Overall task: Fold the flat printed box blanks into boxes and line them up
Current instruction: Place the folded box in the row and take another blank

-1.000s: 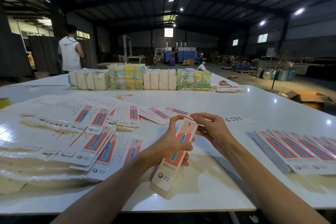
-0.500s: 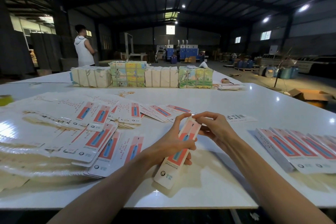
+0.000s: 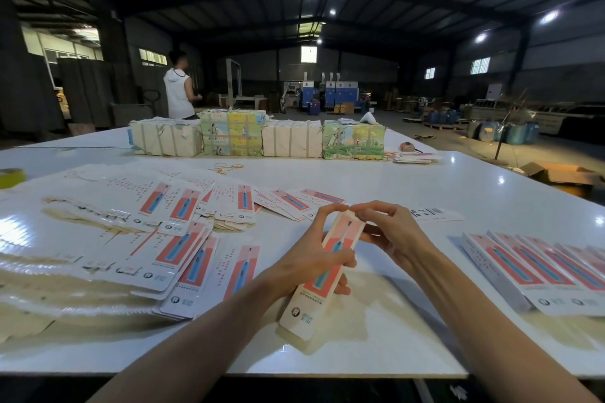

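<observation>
Holding a box [image 3: 307,307] over the table [image 3: 425,186].
Left hand [image 3: 304,260] grips its middle; right hand [image 3: 391,234] pinches its top end; blanks [image 3: 183,239] lie alongside.

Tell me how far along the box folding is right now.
Done: a row of folded boxes lies lined up on the white table at the right. In hand: one toothbrush box, gripped round its middle by the left hand while the right hand pinches its top end. Left: a large spread of flat blanks on the left side, so most of the job seems to remain.
</observation>
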The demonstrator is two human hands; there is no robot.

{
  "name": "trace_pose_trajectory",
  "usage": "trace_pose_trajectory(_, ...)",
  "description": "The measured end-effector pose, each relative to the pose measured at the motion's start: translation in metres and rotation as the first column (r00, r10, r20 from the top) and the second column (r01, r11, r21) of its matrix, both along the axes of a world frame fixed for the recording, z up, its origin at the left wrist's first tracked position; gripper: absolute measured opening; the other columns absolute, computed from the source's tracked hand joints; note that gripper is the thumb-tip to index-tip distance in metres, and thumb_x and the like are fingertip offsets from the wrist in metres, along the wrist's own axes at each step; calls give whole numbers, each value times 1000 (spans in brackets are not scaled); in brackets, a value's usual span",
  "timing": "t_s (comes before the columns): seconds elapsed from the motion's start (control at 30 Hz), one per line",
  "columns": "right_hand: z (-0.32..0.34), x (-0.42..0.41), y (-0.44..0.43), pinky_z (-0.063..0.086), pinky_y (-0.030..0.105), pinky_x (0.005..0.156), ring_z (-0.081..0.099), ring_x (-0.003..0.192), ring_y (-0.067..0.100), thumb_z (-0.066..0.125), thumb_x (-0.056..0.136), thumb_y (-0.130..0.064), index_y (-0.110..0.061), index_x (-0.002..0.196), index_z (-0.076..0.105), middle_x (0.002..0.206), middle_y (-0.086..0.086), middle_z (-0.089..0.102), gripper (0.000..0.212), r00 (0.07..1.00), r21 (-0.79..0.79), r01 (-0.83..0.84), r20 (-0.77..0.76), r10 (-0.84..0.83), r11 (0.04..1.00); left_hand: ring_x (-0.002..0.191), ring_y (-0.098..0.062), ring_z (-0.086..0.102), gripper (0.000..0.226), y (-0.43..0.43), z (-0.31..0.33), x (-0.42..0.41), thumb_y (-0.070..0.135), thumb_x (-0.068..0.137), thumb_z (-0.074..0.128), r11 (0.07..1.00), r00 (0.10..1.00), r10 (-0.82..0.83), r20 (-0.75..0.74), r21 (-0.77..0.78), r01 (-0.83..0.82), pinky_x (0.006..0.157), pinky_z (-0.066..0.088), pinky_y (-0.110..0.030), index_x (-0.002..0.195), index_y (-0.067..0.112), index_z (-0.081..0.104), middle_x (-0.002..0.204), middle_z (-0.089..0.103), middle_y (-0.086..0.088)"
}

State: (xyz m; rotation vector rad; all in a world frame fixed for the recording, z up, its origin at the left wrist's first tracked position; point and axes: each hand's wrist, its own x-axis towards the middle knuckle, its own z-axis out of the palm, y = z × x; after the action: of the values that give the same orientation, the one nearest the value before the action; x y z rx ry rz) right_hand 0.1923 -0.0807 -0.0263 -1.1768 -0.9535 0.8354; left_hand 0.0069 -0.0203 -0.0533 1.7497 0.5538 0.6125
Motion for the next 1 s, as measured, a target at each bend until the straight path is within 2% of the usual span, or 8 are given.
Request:
trace_pose_trajectory(0.23,6,3,-2,66,38,75,78,101,32,65,99,-1,-6,96,84,106,20,79,20,997,0,-79,14,79,997,78,-29,80,91,2,1,2,20,79,84,998,999,38,13,43,-38,62,65,-37,136,66,30,121,61,1)
trace_pose_trajectory(0.4,7,-5,-2,65,38,81,76,110,28,71,99,-18,-13,112,83,116,14,79,18,977,30,-205,-52,207,978,81,-37,79,88,7,0,1,14,83,82,999,991,33,132,-44,-27,68,66,-45,136,63,32,125,59,-7)
trace_pose_trajectory(0.53,-1,-14,-1,64,31,81,77,108,28,66,102,-7,-10,123,77,115,13,79,24,988,89,-143,72,137,986,81,-38,78,92,9,-2,0,15,83,82,997,988,39,146,-73,-28,70,66,-48,137,68,29,128,59,-12)
trace_pose_trajectory(0.7,-6,-20,-2,64,30,86,78,103,30,65,102,-4,-8,117,79,109,13,81,21,993,124,-91,91,80,988,82,-37,78,91,9,-4,0,16,81,83,995,990,56,129,-87,-45,76,65,-58,138,64,31,127,59,-12)
trace_pose_trajectory(0.83,-8,-21,-3,63,35,92,78,103,32,69,99,-5,-3,119,77,109,18,80,22,997,139,-77,33,73,987,86,-34,79,94,9,-4,1,18,81,86,994,991,65,121,-90,-54,72,66,-50,134,71,30,130,58,-9)
trace_pose_trajectory(1.0,-12,-24,0,64,31,84,79,96,34,70,98,-2,0,108,79,102,20,80,14,1000,137,-7,22,4,991,84,-33,79,86,13,-5,1,21,76,87,992,994,59,95,-118,-47,70,66,-48,126,70,37,124,59,-12)
